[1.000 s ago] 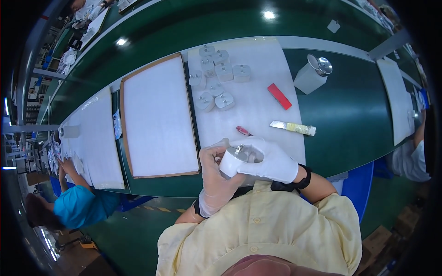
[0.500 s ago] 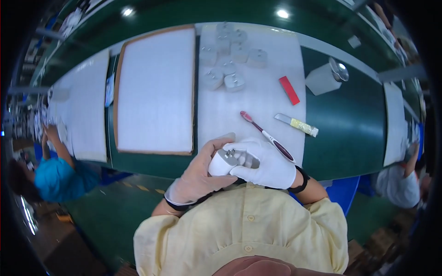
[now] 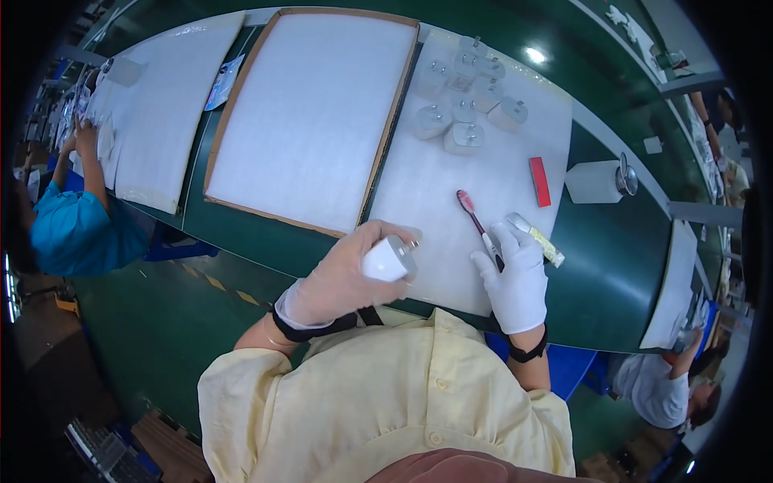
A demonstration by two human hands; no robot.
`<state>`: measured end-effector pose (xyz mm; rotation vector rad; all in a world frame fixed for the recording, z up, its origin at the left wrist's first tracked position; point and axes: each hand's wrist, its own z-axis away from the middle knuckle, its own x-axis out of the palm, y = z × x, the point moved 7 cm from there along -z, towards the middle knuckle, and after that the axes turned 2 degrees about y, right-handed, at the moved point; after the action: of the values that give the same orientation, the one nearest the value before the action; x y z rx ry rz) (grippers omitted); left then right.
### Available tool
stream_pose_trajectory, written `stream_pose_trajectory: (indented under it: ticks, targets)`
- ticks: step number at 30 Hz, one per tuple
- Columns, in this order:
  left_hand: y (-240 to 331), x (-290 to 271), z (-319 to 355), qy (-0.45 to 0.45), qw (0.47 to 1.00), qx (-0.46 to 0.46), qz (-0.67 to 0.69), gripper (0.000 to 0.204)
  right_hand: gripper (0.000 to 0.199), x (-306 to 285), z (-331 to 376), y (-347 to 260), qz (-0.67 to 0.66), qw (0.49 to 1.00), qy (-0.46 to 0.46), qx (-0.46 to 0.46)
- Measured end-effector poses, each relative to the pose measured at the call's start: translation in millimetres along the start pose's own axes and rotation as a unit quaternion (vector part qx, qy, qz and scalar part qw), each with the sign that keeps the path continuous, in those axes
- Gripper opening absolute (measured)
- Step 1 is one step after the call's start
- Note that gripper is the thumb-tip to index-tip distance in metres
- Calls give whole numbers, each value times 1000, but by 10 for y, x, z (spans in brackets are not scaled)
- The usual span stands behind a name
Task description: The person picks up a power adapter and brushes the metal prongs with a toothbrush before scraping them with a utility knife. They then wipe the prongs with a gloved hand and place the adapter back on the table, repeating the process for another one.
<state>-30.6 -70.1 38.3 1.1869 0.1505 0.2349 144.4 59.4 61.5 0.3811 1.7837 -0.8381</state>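
My left hand (image 3: 342, 270), in a thin translucent glove, is closed round a white plug-in power adapter (image 3: 386, 259) above the near edge of the mat; the metal prongs point up and to the right. My right hand (image 3: 518, 278), in a white glove, is over the handle of a toothbrush (image 3: 477, 219) with a red bristle head. Its thumb and fingers are apart on either side of the handle, and its palm hides the handle's lower end. Close to the right fingers lies a utility knife (image 3: 538, 240) with a yellow-wrapped handle.
Several adapters (image 3: 465, 138) stand prongs up at the mat's far end. A red bar (image 3: 539, 182) lies near the mat's right edge, beside a white pump bottle (image 3: 594, 182). Left is a shallow cardboard tray (image 3: 216, 165) with a white liner. People sit at both sides.
My right hand has left the adapter and moved right onto the toothbrush handle. The adapter stays in my left hand, now turned. The whole view has swung round.
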Motion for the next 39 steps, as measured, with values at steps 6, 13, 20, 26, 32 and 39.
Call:
stream_pose_trajectory:
  ticks: [6, 13, 20, 26, 32, 39]
  targets:
    - [-377, -32, -219, -4, 988, -116, 97, 39, 28, 212, 79, 71, 81, 994, -62, 43]
    - [-341, -40, -289, 17, 997, -76, 22, 39, 42, 176, 228, -206, -259, 936, -217, 94]
    - [-318, -54, -300, 34, 993, -15, -110, 39, 54, 312, 339, -337, -264, 933, -242, 40]
    - [-296, -7, -255, 73, 985, 34, -150, 38, 66, 397, 251, -499, -86, 942, -325, 16]
    - [-319, -44, -253, 89, 981, 49, -164, 38, 72, 437, 408, -474, -76, 942, -326, -8]
    - [-322, -74, -272, 74, 994, -50, -61, 38, 55, 59, 449, -282, -171, 965, -195, 51]
